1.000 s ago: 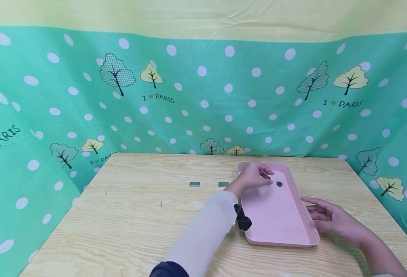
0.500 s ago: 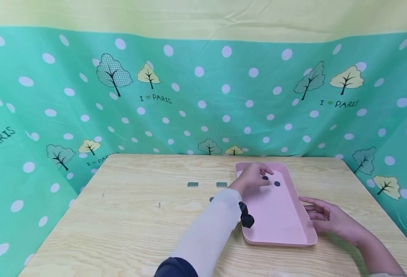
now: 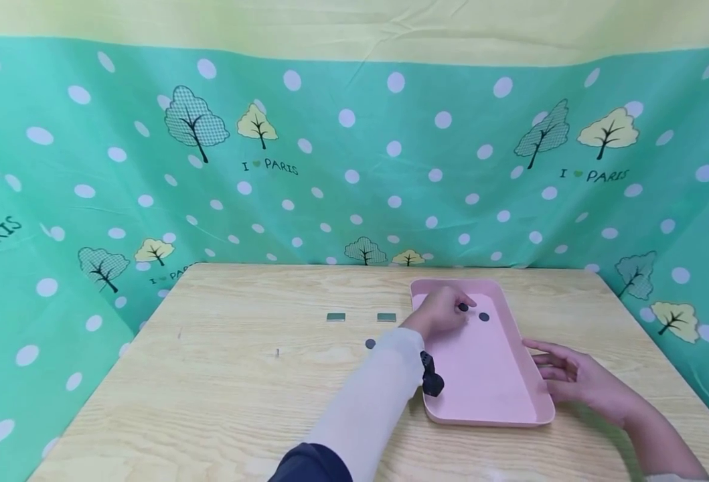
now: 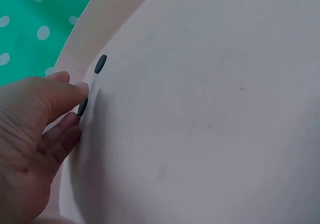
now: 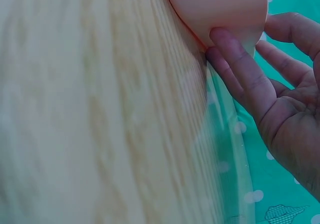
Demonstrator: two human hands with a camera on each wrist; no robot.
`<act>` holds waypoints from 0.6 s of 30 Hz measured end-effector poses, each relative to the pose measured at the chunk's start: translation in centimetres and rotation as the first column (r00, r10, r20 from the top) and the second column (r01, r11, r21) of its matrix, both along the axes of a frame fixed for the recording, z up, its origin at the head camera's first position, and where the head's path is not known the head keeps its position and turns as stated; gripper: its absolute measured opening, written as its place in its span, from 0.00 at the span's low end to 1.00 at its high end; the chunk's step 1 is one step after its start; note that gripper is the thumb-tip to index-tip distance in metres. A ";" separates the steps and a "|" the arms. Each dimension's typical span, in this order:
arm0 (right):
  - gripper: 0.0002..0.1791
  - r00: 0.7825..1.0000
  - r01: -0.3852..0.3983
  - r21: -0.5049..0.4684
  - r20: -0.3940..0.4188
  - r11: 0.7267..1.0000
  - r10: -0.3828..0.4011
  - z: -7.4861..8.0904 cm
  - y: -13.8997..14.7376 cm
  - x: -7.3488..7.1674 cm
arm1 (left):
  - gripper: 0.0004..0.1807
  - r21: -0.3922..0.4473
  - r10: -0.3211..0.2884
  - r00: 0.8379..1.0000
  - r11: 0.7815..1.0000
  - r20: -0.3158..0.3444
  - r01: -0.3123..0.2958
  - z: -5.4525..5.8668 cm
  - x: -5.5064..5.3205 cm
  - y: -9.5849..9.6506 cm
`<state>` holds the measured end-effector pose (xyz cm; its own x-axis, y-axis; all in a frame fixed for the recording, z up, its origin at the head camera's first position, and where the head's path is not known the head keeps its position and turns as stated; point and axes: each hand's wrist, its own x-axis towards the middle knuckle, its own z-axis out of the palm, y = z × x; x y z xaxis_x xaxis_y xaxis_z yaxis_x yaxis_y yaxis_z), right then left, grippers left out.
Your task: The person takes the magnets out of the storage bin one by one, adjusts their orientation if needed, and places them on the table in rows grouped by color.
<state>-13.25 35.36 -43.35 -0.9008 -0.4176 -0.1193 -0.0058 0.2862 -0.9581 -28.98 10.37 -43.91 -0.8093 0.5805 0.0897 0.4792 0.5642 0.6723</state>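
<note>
In the head view, a pink tray (image 3: pixel 481 375) stands on the right half of the table. My left hand (image 3: pixel 444 309) reaches over its far left part, fingertips and thumb on either side of a small black disc (image 3: pixel 463 307). The left wrist view shows this black disc (image 4: pixel 83 107) between thumb and fingers, low against the tray bottom; how firmly they pinch it is hard to see. A second black disc (image 3: pixel 483 316) lies flat just to the right. Against the tray's outer right wall, my right hand (image 3: pixel 583 385) rests its extended fingers, gripping nothing.
Left of the tray, two small grey-green rectangular pieces, one nearer (image 3: pixel 386 317) and one farther (image 3: pixel 335 316), lie on the wooden table (image 3: pixel 221 388). Another dark disc (image 3: pixel 370 343) sits beside my left sleeve. A green dotted curtain (image 3: pixel 306 167) hangs behind and at the sides.
My left fingers have shifted slightly around the black disc, which stays in about the same spot. The disc beside the sleeve has come into sight. My right hand keeps its place.
</note>
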 end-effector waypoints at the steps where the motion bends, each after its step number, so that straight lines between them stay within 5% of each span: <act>1: 0.36 1.000 0.001 0.001 -0.006 1.000 -0.001 0.0 0.0 0.0 | 0.18 -0.014 -0.008 1.000 1.000 -0.010 0.008 0.0 0.0 0.0; 18: 0.36 1.000 0.009 0.004 0.023 1.000 -0.009 0.2 0.0 0.1 | 0.10 -0.152 -0.080 0.996 0.986 -0.026 0.075 0.6 0.1 0.2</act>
